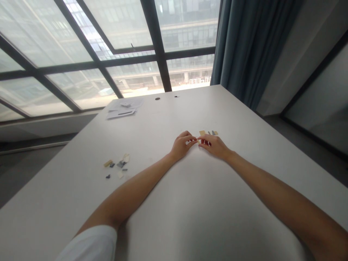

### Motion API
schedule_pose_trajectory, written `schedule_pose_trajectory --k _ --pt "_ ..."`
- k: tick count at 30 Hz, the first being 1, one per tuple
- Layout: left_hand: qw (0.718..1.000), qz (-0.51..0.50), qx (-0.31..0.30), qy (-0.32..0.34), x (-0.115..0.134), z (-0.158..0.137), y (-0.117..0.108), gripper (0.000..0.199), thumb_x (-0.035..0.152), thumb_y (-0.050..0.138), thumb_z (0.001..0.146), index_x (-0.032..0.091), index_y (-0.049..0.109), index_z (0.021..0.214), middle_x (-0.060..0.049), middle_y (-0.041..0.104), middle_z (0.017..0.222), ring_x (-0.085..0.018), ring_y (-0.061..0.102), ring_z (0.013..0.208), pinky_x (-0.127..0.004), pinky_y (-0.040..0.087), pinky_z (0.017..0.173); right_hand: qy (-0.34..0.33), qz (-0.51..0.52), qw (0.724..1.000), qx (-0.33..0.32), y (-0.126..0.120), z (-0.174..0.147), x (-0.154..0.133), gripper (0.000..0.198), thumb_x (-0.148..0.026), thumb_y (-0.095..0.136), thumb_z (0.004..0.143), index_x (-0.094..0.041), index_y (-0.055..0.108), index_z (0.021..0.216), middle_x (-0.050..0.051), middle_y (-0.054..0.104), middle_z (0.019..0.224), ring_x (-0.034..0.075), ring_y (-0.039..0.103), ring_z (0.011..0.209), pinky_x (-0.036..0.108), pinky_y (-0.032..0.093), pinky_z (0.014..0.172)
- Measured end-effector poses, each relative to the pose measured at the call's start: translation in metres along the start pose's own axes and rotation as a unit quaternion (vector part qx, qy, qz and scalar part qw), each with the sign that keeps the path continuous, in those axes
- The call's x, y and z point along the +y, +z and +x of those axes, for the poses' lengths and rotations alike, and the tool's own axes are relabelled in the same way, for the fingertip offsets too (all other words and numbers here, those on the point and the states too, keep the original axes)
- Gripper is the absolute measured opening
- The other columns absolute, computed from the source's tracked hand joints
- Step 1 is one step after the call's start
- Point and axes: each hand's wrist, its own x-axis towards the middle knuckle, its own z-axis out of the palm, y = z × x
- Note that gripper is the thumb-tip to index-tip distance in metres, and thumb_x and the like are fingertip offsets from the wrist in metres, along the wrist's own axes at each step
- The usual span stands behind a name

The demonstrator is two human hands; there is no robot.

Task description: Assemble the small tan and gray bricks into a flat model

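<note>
Over the middle of the white table, my left hand (180, 145) and my right hand (214, 145) meet fingertip to fingertip. Both pinch a small tan building brick (198, 141), mostly covered by the fingers, so its exact shape cannot be made out. Just beyond my right hand lie a flat tan studded plate (202, 133) and a few small grey and tan pieces (213, 133). To the left of my left forearm is a loose group of several small pieces, among them a tan brick (108, 163), a grey piece (121, 164) and a dark piece (108, 176).
Sheets of paper (119, 114) with a small pale object on them lie at the table's far left corner. A dark round cable hole (157, 98) is near the far edge of the white table (168, 116). Windows stand behind, and a blue curtain (244, 47) hangs at the right.
</note>
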Motion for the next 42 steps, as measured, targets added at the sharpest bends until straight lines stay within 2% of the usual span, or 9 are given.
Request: schedule_pose_trajectory --k 12,16,18,21,24,28,31,35,42 --pt "1.0 0.0 -0.001 0.002 -0.002 -0.001 0.0 0.017 0.036 0.066 0.092 0.023 0.076 0.093 -0.003 0.063 0.083 -0.014 0.059 0.077 -0.027 0.049 0.07 -0.005 -0.005 1.0 -0.008 -0.001 0.0 -0.003 0.022 -0.032 0.061 0.095 -0.024 0.065 0.114 0.005 0.069 0.091 0.018 0.06 0.072 0.031 0.047 0.068" --pt "1.0 0.007 0.012 0.001 -0.002 -0.001 0.0 0.018 0.034 0.066 0.092 0.023 0.073 0.104 -0.002 0.062 0.084 -0.014 0.058 0.077 -0.027 0.048 0.072 -0.014 -0.04 0.999 0.014 -0.002 0.002 -0.005 0.018 -0.033 0.061 0.095 -0.023 0.065 0.109 0.004 0.067 0.091 0.017 0.058 0.07 0.031 0.046 0.07" --pt "1.0 0.012 0.021 -0.002 -0.001 -0.001 0.0 0.021 0.032 0.065 0.093 0.022 0.07 0.111 -0.001 0.061 0.084 -0.014 0.057 0.078 -0.027 0.048 0.073 -0.008 -0.064 0.997 0.051 -0.004 0.003 -0.004 0.016 -0.033 0.062 0.094 -0.024 0.065 0.107 0.004 0.067 0.092 0.018 0.057 0.071 0.032 0.046 0.072" --pt "1.0 0.018 0.023 -0.01 -0.001 -0.001 0.0 0.021 0.028 0.059 0.095 0.021 0.068 0.113 -0.001 0.061 0.083 -0.014 0.057 0.079 -0.027 0.047 0.073 0.016 -0.093 0.985 0.143 -0.01 0.006 0.001 0.015 -0.032 0.062 0.093 -0.023 0.065 0.105 0.006 0.066 0.096 0.021 0.057 0.078 0.035 0.047 0.076" --pt "0.999 0.021 0.026 -0.011 -0.001 -0.001 0.001 0.021 0.026 0.054 0.097 0.021 0.068 0.111 -0.002 0.061 0.082 -0.014 0.057 0.079 -0.027 0.047 0.074 0.053 -0.125 0.962 0.236 -0.023 0.008 0.012 0.015 -0.031 0.062 0.092 -0.023 0.066 0.103 0.007 0.064 0.099 0.023 0.056 0.082 0.038 0.048 0.08" --pt "0.999 0.023 0.027 -0.009 0.001 0.0 0.0 0.021 0.025 0.052 0.097 0.02 0.069 0.109 -0.002 0.06 0.08 -0.014 0.056 0.078 -0.027 0.046 0.073 0.111 -0.164 0.933 0.3 -0.043 0.007 0.037 0.014 -0.027 0.063 0.088 -0.021 0.067 0.1 0.008 0.064 0.097 0.025 0.055 0.083 0.041 0.046 0.082" --pt "0.999 0.025 0.024 -0.012 0.003 0.0 -0.001 0.021 0.023 0.052 0.097 0.02 0.069 0.108 -0.002 0.061 0.081 -0.015 0.056 0.079 -0.027 0.046 0.073 0.155 -0.185 0.923 0.299 -0.054 0.002 0.058 0.014 -0.026 0.064 0.085 -0.019 0.07 0.096 0.009 0.064 0.096 0.025 0.055 0.082 0.043 0.045 0.083" --pt "0.999 0.027 0.023 -0.014 0.004 0.001 -0.001 0.021 0.021 0.052 0.096 0.02 0.069 0.107 -0.002 0.061 0.081 -0.015 0.056 0.079 -0.027 0.046 0.073 0.2 -0.203 0.924 0.254 -0.056 -0.004 0.079 0.015 -0.025 0.066 0.08 -0.018 0.072 0.092 0.011 0.066 0.094 0.026 0.055 0.085 0.044 0.045 0.084" --pt "0.999 0.025 0.033 -0.009 0.002 0.0 -0.001 0.022 0.017 0.051 0.094 0.02 0.07 0.105 -0.001 0.061 0.079 -0.014 0.056 0.078 -0.027 0.047 0.074 0.264 -0.214 0.925 0.168 -0.052 -0.008 0.087 0.016 -0.028 0.069 0.075 -0.021 0.076 0.088 0.008 0.069 0.092 0.025 0.057 0.086 0.042 0.044 0.081"
